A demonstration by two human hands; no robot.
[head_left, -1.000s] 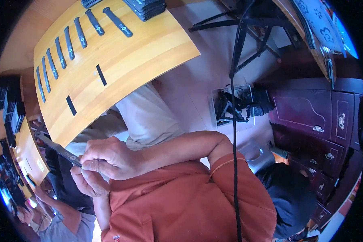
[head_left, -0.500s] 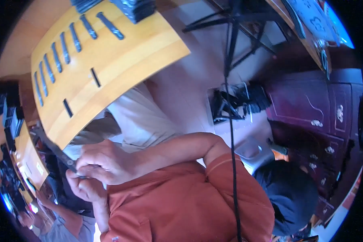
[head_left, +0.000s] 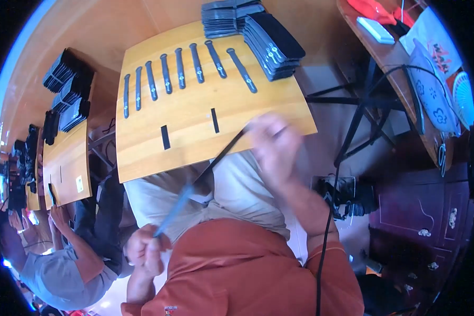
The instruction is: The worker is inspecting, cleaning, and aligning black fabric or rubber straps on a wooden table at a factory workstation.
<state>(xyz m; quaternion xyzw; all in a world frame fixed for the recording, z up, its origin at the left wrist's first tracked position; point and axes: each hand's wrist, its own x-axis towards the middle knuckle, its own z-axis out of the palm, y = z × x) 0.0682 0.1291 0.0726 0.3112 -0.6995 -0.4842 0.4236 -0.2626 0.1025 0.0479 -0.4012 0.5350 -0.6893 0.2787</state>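
Observation:
My right hand [head_left: 273, 147], blurred by motion, is raised at the near edge of the wooden table [head_left: 195, 137] and grips the top end of a long dark strap [head_left: 221, 154]. The strap runs down to my left hand [head_left: 145, 250], which is closed low by my lap on a bluish strip [head_left: 174, 210] at its lower end. Several black straps [head_left: 184, 71] lie in a row across the far part of the table. Two short black pieces [head_left: 189, 129] lie nearer me. Stacks of black straps [head_left: 258, 31] stand at the far right corner.
Another person [head_left: 63, 263] in a grey shirt works at a second wooden table [head_left: 63, 163] on my left, which holds more black stacks [head_left: 68, 95]. A folding stand [head_left: 363, 105], a cable [head_left: 326, 221], a dark cabinet [head_left: 421, 210] and a cluttered table [head_left: 405, 52] are on my right.
Both hands were together low at my left. Now my right hand has swung up to the table edge, stretching the strap out, and the view has tilted up to show the table.

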